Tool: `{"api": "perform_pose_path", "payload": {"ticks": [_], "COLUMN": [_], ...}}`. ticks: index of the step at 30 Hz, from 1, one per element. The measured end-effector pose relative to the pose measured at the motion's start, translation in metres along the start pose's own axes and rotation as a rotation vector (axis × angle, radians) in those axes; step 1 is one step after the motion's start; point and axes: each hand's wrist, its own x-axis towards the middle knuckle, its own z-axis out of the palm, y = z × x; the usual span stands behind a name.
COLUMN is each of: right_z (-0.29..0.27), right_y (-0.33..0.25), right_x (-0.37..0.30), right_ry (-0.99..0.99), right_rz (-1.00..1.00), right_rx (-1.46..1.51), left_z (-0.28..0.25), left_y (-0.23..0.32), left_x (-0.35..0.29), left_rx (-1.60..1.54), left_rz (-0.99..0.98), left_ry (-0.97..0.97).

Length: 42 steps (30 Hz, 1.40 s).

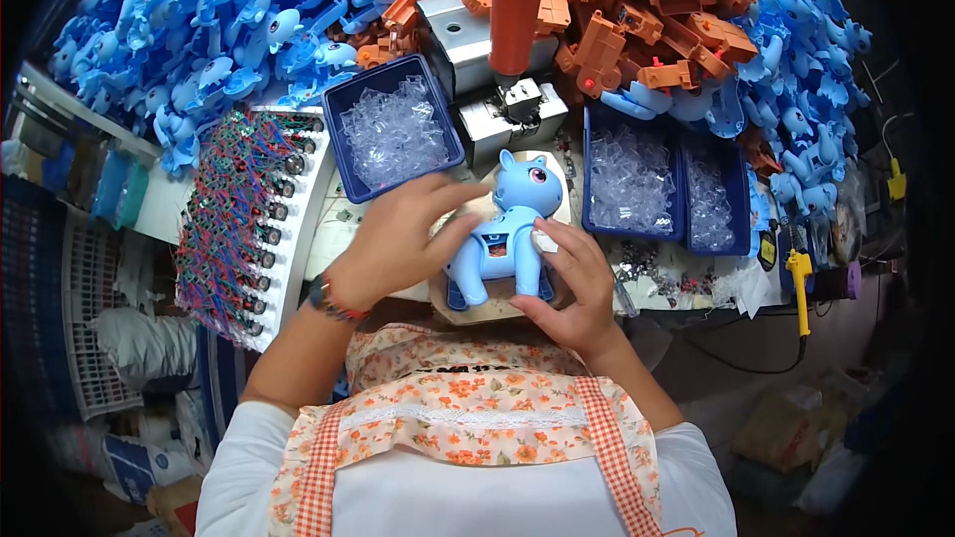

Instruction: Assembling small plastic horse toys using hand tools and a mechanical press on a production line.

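Note:
A light blue plastic toy pony (517,229) lies on its side on a pale block (458,315), its head pointing away from me. The opening in its body shows orange parts inside. My right hand (575,288) grips the pony along its chest and front leg, thumb low and fingers higher up. Over the rump side reaches my left hand (398,239), with fingers stretched out and apart. Its thumb is close to the pony's body; whether it touches I cannot tell. Just beyond the pony's head stands a metal block (512,121) beneath a red-orange column (517,10).
Dark blue trays of clear plastic pieces (393,134) (629,179) flank the pony. Wired parts (234,219) lie on a white board at left. Blue pony shells (219,30) and orange casings (637,25) pile up behind. A yellow-handled tool (799,283) hangs at right.

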Motion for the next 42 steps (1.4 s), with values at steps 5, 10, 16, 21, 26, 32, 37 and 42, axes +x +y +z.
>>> {"api": "perform_pose_path", "payload": {"ticks": [5, 10, 16, 21, 26, 32, 37, 42], "right_z": [0.001, -0.008, -0.014, -0.028, -0.040, -0.003, 0.003, 0.015], "right_y": [0.003, -0.002, -0.007, 0.010, 0.024, 0.022, 0.012, 0.025], "right_x": [0.001, 0.005, 0.018, 0.039, 0.157, 0.234, 0.212, 0.199], "right_ry": [0.007, -0.047, -0.103, -0.166, 0.309, 0.221, 0.483, 0.615], "right_rz": [-0.026, -0.028, -0.028, -0.064, -0.035, 0.032, 0.107, -0.030], "right_rx": [-0.004, -0.032, -0.093, 0.078, 0.048, 0.277, 0.684, 0.452], "left_z": [0.032, 0.041, 0.041, 0.040, 0.037, 0.037, 0.034, 0.035], "left_y": [0.014, 0.006, 0.008, 0.007, 0.015, 0.006, 0.001, 0.001], "left_x": [0.048, 0.051, 0.052, 0.054, 0.057, 0.050, 0.048, 0.049], "left_rx": [0.474, 0.416, 0.488, 0.493, 0.555, 0.439, 0.389, 0.334], "left_rz": [0.013, -0.003, 0.065, 0.086, 0.043, 0.099, 0.065, 0.082], "left_ry": [0.046, 0.068, 0.081, 0.098, 0.029, 0.121, 0.083, 0.106]}}
